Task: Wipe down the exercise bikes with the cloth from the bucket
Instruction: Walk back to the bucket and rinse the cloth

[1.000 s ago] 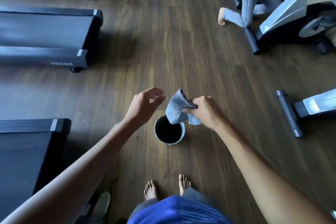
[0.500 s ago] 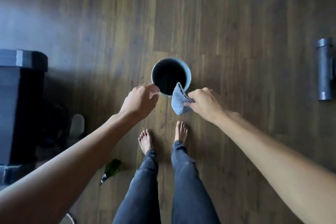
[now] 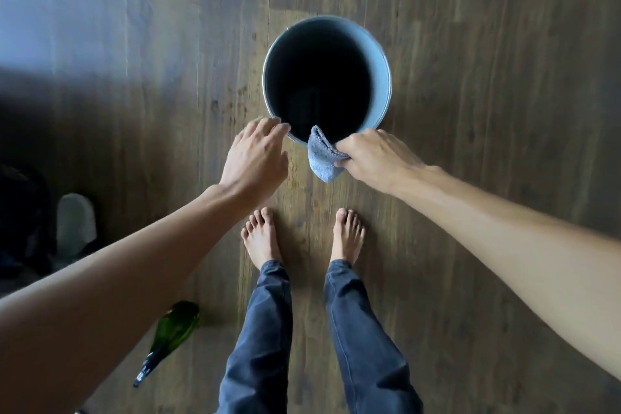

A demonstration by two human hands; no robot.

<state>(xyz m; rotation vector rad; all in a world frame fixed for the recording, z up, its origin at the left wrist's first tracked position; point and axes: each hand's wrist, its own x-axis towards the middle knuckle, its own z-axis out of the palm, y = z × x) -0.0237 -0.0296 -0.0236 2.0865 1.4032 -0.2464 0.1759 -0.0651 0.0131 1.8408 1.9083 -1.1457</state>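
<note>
Green bottle (image 3: 175, 328) on wooden floor (image 3: 487, 50)

The left hand (image 3: 255, 158) now reaches the near rim of the bucket (image 3: 381, 77), fingers stretched (curled before); the cloth (image 3: 324, 158) comes lower, beside this rim.

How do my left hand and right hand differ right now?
The left hand is empty, fingers loosely extended; the right hand pinches the folded grey cloth. The left hand reaches toward the bucket from its left; the right hand sits toward its right. Both hover at its near rim.
</note>
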